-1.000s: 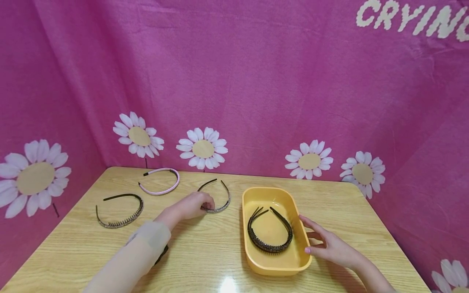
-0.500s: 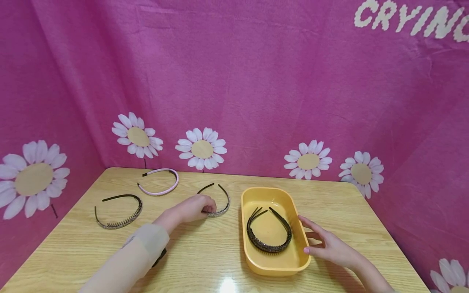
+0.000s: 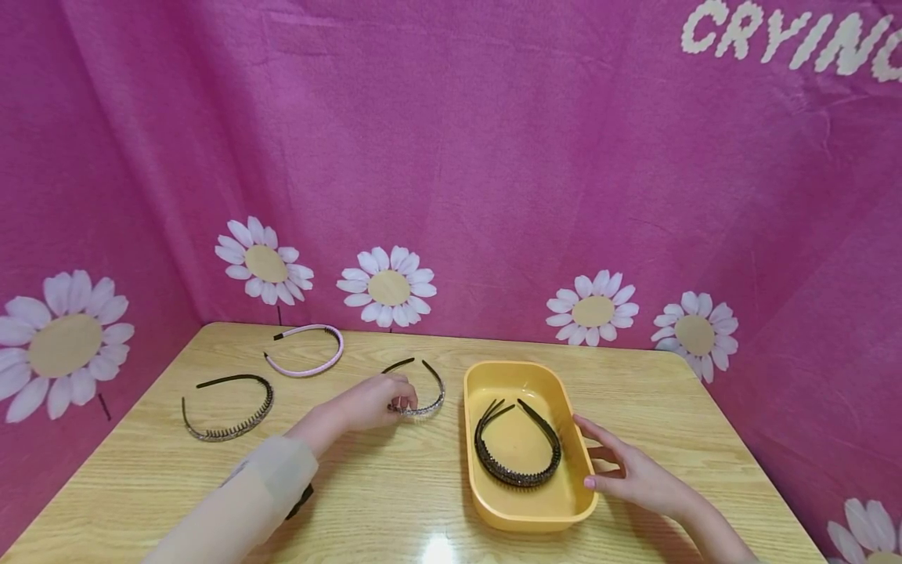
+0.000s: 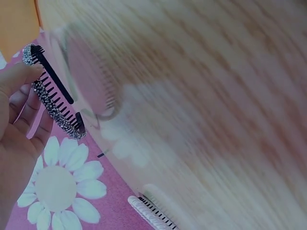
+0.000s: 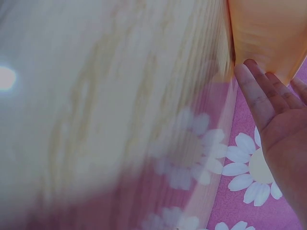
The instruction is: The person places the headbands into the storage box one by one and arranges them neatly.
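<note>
My left hand (image 3: 384, 401) pinches a headband (image 3: 425, 409) studded with glittering silver stones, black-toothed on its inner side. In the left wrist view that headband (image 4: 53, 108) is between thumb and fingers, held off the table with its reflection below. My right hand (image 3: 634, 476) rests its fairly straight fingers on the outer right side of a yellow plastic bin (image 3: 586, 513). From the right wrist view, the fingertips (image 5: 245, 72) touch the wall of the bin (image 5: 264, 36). Inside the bin lie dark glittery headbands (image 3: 517, 476), overlapping, so their number is hard to tell.
A pink headband (image 3: 317, 370) lies at the back left of the wooden table (image 3: 395, 493). Nearer the left edge is a dark toothed headband (image 3: 232, 432). A pink cloth (image 3: 479, 172) printed with daisies hangs behind and at both sides.
The headband in my left hand shifts and tilts a little, its tips now lower in the head view. My left forearm moves slightly left. The right hand and the bin stay put.
</note>
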The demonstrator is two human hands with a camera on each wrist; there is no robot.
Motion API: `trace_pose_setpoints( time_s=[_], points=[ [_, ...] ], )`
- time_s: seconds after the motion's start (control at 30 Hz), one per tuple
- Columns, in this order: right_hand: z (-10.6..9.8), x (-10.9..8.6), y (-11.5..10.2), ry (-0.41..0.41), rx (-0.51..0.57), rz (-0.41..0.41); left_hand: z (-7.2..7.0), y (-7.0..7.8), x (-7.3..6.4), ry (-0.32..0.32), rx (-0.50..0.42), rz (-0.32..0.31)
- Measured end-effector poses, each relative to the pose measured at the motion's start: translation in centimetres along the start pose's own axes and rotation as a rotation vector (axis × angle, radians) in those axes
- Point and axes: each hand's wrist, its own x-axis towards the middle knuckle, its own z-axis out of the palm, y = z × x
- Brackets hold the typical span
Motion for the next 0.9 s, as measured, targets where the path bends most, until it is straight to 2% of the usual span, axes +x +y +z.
trace_pose_setpoints(
  time_s=[0.3, 0.57, 0.9],
  points=[
    [0.0, 0.0, -0.1, -0.004, 0.001, 0.005, -0.6, 0.5, -0.3, 0.051, 0.023, 0.004],
    [0.0, 0.0, -0.1, -0.003, 0.012, 0.010, -1.0, 0.9, -0.5, 0.060, 0.016, 0.008],
    [0.0, 0.1, -0.1, -0.001, 0.003, 0.008, -1.9, 1.7, -0.6, 0.097, 0.010, 0.047]
  ],
)
